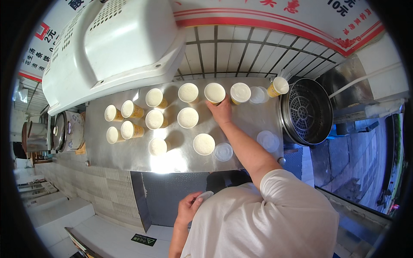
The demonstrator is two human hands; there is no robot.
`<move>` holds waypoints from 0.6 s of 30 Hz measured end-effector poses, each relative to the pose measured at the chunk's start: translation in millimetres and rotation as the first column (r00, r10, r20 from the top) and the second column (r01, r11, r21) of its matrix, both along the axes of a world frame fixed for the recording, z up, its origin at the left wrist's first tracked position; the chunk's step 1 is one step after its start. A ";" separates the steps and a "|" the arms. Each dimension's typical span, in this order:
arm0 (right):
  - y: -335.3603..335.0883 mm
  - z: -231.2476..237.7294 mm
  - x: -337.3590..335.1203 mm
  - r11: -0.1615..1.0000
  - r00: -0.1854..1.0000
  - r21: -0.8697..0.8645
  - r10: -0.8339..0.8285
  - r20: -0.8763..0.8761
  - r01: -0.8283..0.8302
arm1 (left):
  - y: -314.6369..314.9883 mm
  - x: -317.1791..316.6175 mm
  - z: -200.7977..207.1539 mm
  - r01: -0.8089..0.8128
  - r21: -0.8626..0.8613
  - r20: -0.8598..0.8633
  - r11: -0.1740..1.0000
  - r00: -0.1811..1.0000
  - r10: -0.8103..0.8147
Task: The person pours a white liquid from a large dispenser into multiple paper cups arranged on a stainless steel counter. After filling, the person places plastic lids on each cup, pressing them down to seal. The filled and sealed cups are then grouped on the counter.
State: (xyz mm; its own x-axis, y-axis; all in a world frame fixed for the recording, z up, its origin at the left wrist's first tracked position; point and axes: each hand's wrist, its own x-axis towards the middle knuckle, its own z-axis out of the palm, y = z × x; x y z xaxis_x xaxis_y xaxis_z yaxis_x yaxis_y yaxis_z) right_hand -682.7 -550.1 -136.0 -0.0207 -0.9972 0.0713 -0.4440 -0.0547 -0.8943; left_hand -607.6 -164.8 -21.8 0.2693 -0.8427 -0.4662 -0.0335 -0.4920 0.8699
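My right hand [221, 112] reaches across the steel table, its fingers curled round the near side of a yellow paper cup [214, 93] filled with a pale, creamy liquid. Down by my body, left of my shirt front, my left hand [187, 210] pinches a translucent plastic lid [205, 196]. Just right of the gripped cup stands a lidded cup [240, 93]. Several open cups [188, 118] of the same pale filling are spread over the table's left and middle. Loose clear lids [223, 152] lie near the front edge.
More clear lids [267, 141] sit at the table's right, others [258, 95] behind. A tilted yellow cup [278, 87] stands at the back right corner, beside a round metal steamer [306, 112]. A large white plastic housing [124, 43] overhangs the back left. Metal pots [36, 135] stand far left.
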 end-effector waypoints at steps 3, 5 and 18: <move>10.4 2.0 -6.4 1.000 1.000 -0.022 0.018 0.017 -0.018 | -5.1 5.6 4.6 0.122 -0.015 0.062 0.992 0.991 -0.121; 20.7 6.1 -14.5 0.997 0.999 -0.073 0.022 0.034 -0.019 | -9.8 6.5 7.7 0.162 0.013 0.064 0.987 0.985 -0.162; 68.4 11.6 -121.2 0.940 0.940 -0.014 0.342 0.007 -0.342 | -101.5 -45.4 17.7 -0.030 -0.090 0.344 0.995 0.937 0.060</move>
